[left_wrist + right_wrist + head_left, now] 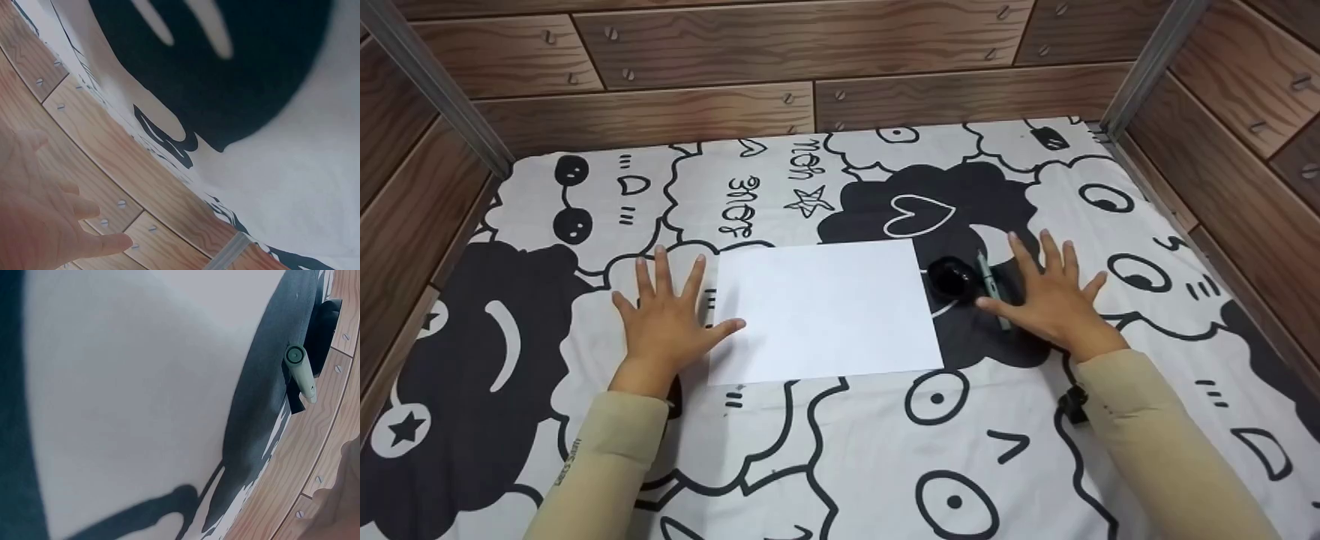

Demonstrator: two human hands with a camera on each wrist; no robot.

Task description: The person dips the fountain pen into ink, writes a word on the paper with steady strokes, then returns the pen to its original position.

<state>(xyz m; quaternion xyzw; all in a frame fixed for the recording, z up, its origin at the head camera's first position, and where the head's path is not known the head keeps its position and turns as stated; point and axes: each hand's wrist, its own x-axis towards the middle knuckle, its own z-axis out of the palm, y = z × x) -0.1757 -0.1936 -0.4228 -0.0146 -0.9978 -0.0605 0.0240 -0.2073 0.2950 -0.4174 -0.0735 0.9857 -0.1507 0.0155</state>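
Note:
A blank white sheet of paper lies flat on the patterned cloth between the two hands. At its left edge my left hand is spread palm down, its thumb over the paper. To the right of the sheet sit a small glossy black round pot and a pale green pen beside it. My right hand is spread too, its thumb overlapping the pen in the head view. Neither hand holds anything. The right wrist view shows the pen end-on, with the dark pot behind it.
A black-and-white cartoon cloth covers the surface. Wood-plank-patterned panels with printed screws stand at the back and sides. Grey metal posts rise at both back corners.

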